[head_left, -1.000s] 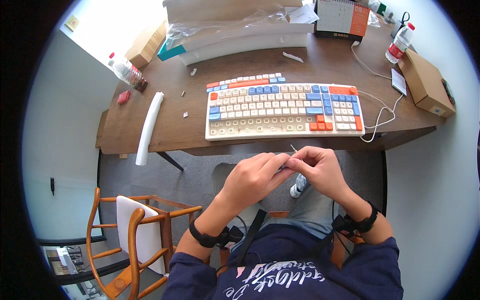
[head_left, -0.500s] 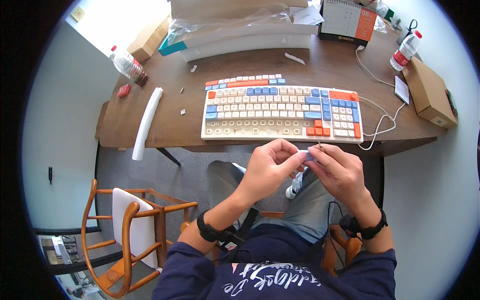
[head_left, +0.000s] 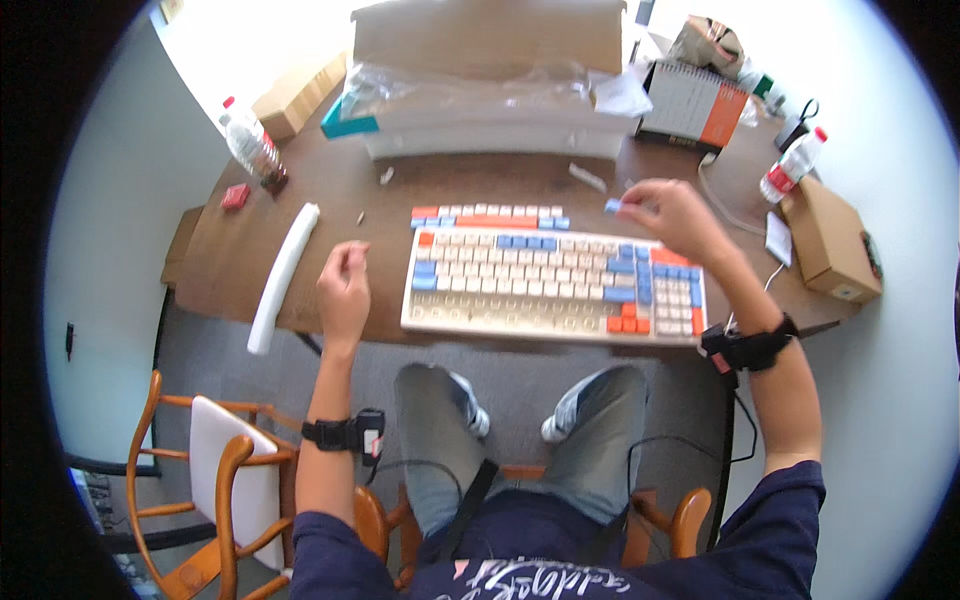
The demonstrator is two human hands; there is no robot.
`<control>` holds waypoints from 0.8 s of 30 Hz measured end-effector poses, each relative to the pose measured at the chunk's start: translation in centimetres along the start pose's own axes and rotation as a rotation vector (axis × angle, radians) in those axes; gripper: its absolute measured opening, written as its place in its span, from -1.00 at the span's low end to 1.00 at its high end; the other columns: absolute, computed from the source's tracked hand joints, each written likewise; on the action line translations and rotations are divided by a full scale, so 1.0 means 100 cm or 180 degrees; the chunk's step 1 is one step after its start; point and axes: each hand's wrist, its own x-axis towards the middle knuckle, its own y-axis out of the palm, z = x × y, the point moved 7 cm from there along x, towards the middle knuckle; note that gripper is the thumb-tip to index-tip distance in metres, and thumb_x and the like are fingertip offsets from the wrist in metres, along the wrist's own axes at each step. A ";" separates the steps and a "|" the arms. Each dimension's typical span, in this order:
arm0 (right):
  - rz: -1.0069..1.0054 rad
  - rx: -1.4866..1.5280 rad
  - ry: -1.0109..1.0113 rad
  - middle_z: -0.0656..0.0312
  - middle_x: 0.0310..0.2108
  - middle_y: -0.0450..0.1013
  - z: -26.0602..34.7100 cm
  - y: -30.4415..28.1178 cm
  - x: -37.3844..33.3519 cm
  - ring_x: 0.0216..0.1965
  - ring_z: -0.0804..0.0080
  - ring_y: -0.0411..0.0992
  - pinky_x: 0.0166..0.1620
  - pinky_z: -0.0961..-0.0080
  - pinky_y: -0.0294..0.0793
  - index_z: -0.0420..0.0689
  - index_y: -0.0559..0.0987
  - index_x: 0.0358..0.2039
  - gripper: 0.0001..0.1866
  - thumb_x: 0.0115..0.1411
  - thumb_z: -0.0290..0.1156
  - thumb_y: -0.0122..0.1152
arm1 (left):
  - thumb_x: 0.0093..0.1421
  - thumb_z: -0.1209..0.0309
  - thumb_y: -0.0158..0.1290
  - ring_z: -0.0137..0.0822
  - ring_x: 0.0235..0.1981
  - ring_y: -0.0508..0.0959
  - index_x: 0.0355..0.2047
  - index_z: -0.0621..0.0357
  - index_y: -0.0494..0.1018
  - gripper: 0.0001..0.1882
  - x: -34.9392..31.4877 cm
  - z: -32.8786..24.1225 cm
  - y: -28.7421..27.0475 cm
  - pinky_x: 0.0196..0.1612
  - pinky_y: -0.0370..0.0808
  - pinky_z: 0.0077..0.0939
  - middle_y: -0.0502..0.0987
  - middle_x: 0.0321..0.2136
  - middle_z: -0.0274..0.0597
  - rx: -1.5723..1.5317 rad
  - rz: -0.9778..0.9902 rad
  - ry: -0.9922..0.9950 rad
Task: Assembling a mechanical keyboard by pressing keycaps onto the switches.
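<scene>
On the table lies a keyboard (head_left: 520,285) with white, blue and orange keycaps; its lower left rows show bare switches. Loose keycaps (head_left: 490,222) stand in rows along its far edge. Beyond the keyboard's far right part, my right hand (head_left: 672,217) pinches a small blue keycap (head_left: 613,206) between thumb and fingertips. Left of the keyboard, my left hand (head_left: 345,295) is low over the table, its fingertips pressed together. Whatever they hold, if anything, is too small to make out.
A long white foam strip (head_left: 283,280) lies at left, near a bottle (head_left: 252,150) and a small red packet (head_left: 235,197). An opened box (head_left: 490,135) stands at the back, a desk calendar (head_left: 690,105) beside it. Another bottle (head_left: 793,165) and a cardboard box (head_left: 830,245) are at right.
My hands, earlier together before the keyboard's near edge, have parted. The left went left over the table; the right went forward past the keyboard with the blue keycap. The view has shifted slightly.
</scene>
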 end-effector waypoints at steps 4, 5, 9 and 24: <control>0.0844 -0.0277 0.0643 0.02 -0.26 0.63 -0.040 0.053 0.028 -0.20 0.07 0.59 -0.08 0.23 0.55 -0.11 0.71 -0.26 -0.70 0.18 -0.14 0.30 | 0.45 0.24 -0.08 -0.27 -0.18 0.57 -0.13 0.33 0.51 -0.64 0.002 0.053 -0.002 -0.05 0.48 -0.42 0.60 -0.24 -0.08 0.0589 -0.0022 -0.0071; 0.0905 -0.0428 0.0723 0.03 -0.26 0.63 -0.046 0.061 0.030 -0.20 0.05 0.59 -0.08 0.23 0.55 -0.10 0.72 -0.25 -0.70 0.19 -0.14 0.30 | 0.46 0.23 -0.09 -0.24 -0.17 0.57 -0.11 0.33 0.50 -0.64 0.005 0.053 0.001 -0.05 0.47 -0.40 0.59 -0.22 -0.06 0.0822 -0.0071 0.0188; 0.0871 -0.0414 0.0690 0.05 -0.26 0.62 -0.050 0.078 0.043 -0.18 0.05 0.57 -0.07 0.20 0.53 -0.11 0.69 -0.25 -0.70 0.19 -0.14 0.29 | 0.43 0.22 -0.08 0.03 -0.06 0.52 -0.12 0.33 0.49 -0.63 0.007 0.041 0.009 0.05 0.42 -0.21 0.56 -0.16 0.11 0.0801 0.0019 0.0105; 0.0655 -0.0347 0.0050 0.08 -0.23 0.60 -0.032 0.086 0.048 -0.16 0.03 0.55 -0.08 0.18 0.53 -0.11 0.66 -0.22 -0.76 0.22 -0.23 0.26 | 0.44 0.21 -0.09 0.02 -0.09 0.51 -0.17 0.33 0.50 -0.63 0.007 0.036 0.009 0.03 0.42 -0.21 0.56 -0.19 0.08 0.0810 0.0107 0.0151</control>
